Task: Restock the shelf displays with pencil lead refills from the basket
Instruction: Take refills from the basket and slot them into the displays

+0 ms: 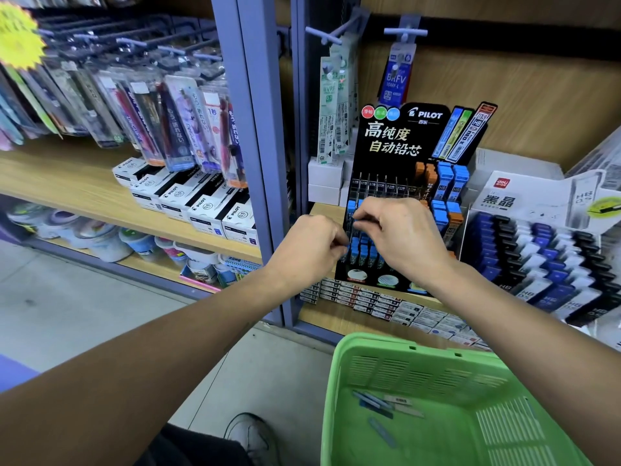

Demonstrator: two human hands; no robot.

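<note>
Both hands at frame centre, against the black Pilot lead display (396, 139) on the wooden shelf (339, 317). Left hand (311, 245) fingers curled, pinching a blue-capped lead refill (353, 245) in the lower rows. Right hand (396, 230) fingertips pinched on another refill tube (351, 215) higher up. Green basket (339, 381) lower right, a few loose refills (383, 403) on its floor. White Deli lead display (524, 210) at right.

Black display, blue and orange refills

Your black display stand (400, 156) carries blue-capped refills (361, 245); orange-capped ones (426, 174) sit right of them, a slotted green basket (437, 375) below.
</note>
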